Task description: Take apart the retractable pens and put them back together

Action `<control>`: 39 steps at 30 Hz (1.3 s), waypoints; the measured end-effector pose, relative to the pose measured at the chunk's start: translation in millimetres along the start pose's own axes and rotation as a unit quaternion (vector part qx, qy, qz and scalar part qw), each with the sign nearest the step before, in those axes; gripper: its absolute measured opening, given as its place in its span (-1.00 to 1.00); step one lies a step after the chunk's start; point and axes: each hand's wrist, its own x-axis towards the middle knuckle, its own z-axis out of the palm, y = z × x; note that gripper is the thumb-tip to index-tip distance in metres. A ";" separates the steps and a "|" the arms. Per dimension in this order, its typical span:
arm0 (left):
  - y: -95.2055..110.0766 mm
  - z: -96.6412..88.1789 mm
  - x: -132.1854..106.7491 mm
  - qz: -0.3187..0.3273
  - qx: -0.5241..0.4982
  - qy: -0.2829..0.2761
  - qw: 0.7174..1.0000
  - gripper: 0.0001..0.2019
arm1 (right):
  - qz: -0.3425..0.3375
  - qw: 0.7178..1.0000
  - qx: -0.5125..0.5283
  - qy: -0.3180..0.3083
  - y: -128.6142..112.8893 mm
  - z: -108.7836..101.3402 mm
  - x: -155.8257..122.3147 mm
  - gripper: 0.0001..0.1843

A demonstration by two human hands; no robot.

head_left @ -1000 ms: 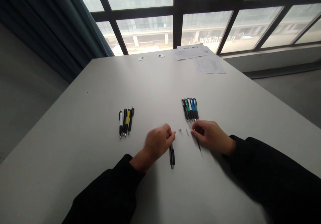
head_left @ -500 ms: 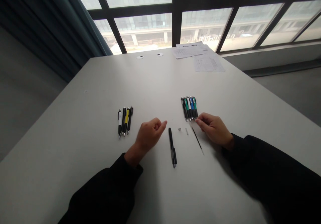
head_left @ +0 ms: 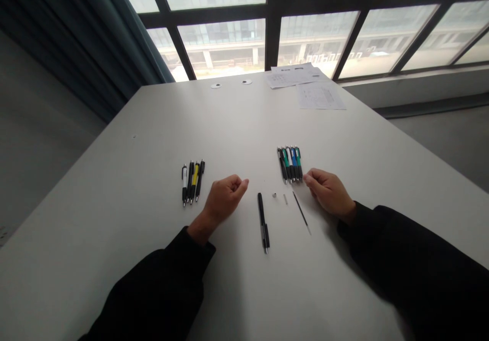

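L hand (head_left: 225, 197) is loosely closed, thumb laid along the curled fingers; nothing is seen gripped. R hand (head_left: 329, 192) is likewise curled, thumb and forefinger drawn together, w/ nothing visible btwn them. It is placed just beside the lower ends of the R pen group (head_left: 293, 158); whether contact is made can't be told.

Btwn the hands, a row is laid out on the desk (head_left: 237, 127), L to R: black pen barrel (head_left: 262, 211), clip end toward the wearer; small metallic piece (head_left: 274, 195), prob. the pen's tip; thin pale piece, prob. a spring (head_left: 285, 199); slim dark refill (head_left: 301, 212), set at a slant, nearest R hand. None is touched by L hand; all lie apart from one another.

Step in hand, as judged from the layout: one pen opened up, its parts set out separately. For any of these pieces to be lifted, a fine fingertip pinch is called for, esp. w/ the tip and spring, which could easily be rolled or flicked away.

Farther out, four pens (head_left: 194, 178) are lined up L of L hand. Papers (head_left: 321, 97) are left at the desk's far edge, by the window.
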 end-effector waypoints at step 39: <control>-9.0 -21.9 -46.0 -0.059 -0.559 -0.182 0.807 -0.49 | -0.053 0.964 -0.171 -0.198 -99.8 -23.6 -45.1 -0.86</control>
